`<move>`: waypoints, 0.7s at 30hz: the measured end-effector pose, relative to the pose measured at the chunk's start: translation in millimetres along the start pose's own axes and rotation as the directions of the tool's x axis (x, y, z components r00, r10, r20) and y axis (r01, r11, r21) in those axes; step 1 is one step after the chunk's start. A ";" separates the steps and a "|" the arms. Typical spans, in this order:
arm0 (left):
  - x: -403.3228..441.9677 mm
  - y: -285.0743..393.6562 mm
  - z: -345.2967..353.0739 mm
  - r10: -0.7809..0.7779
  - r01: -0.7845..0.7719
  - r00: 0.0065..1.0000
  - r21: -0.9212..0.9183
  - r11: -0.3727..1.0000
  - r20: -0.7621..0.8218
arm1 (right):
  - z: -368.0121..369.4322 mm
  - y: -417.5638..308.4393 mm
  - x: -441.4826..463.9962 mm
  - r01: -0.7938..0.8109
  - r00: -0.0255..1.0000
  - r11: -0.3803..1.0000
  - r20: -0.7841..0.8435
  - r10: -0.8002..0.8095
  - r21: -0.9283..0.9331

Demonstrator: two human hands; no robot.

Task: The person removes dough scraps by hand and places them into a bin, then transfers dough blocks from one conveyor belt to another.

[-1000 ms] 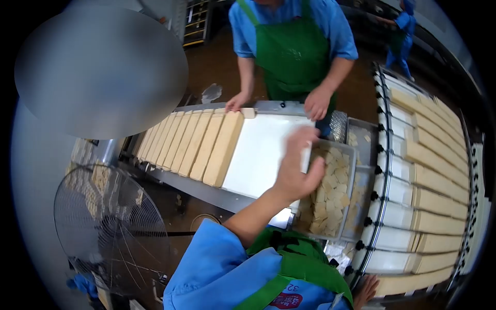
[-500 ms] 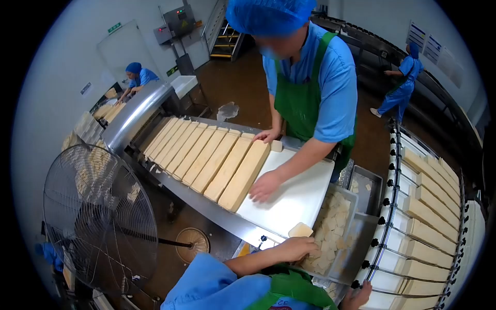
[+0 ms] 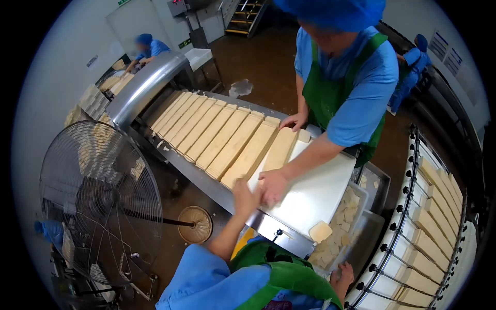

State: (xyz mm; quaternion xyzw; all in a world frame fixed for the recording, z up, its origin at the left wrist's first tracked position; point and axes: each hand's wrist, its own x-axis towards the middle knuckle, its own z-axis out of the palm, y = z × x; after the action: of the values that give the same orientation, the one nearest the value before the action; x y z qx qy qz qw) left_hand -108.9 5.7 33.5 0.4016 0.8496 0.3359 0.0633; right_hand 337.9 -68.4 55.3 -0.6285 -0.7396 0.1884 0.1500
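Long rows of stacked thin pale square sheets (image 3: 250,152) lie side by side on the metal conveyor. My left hand (image 3: 247,199) is at the near end of the last rows, beside the co-worker's hand (image 3: 274,187); motion smears its fingers. The co-worker's hands are at both ends of a separate row (image 3: 280,149) on the white board (image 3: 315,181). A small stack of sheets (image 3: 320,232) sits at the board's near right corner. My right hand (image 3: 341,279) is low beside the bin of loose sheets (image 3: 330,248), fingers loosely apart, with nothing visible in it.
A large wire fan (image 3: 101,201) stands at the left on a round base (image 3: 195,225). At the right, a railed conveyor (image 3: 400,219) carries more rows. The co-worker (image 3: 346,82) stands across the board. Other people are farther back.
My left hand has left the small stack at the board's corner and moved left to the rows. The co-worker's row is now apart from the others. My right hand has moved off the railed conveyor.
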 end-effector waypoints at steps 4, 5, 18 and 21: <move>33.9 -51.3 1.4 -0.372 0.368 0.928 0.118 0.922 0.017 | -2.8 -22.6 18.1 -0.006 1.000 0.999 0.006 0.006 0.037; 41.4 -54.0 3.1 -0.366 0.361 0.930 0.117 0.925 0.022 | 0.5 -30.0 29.4 -0.012 1.000 0.999 0.000 0.012 0.036; 52.7 -48.3 24.5 -0.396 0.379 0.918 0.259 0.888 0.014 | 121.1 -211.4 231.5 0.425 0.876 0.843 0.085 -0.475 0.331; 44.9 -60.9 9.3 -0.289 0.272 0.952 0.156 0.950 0.102 | 179.9 -258.8 291.7 0.414 0.897 0.903 0.121 -0.426 0.111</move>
State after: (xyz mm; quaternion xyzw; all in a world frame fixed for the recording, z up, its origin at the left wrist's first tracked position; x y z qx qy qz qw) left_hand -174.4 15.6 -4.2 0.3000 0.9141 0.2374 0.1347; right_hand -18.7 167.0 12.9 -0.4322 -0.8582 0.2263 0.1597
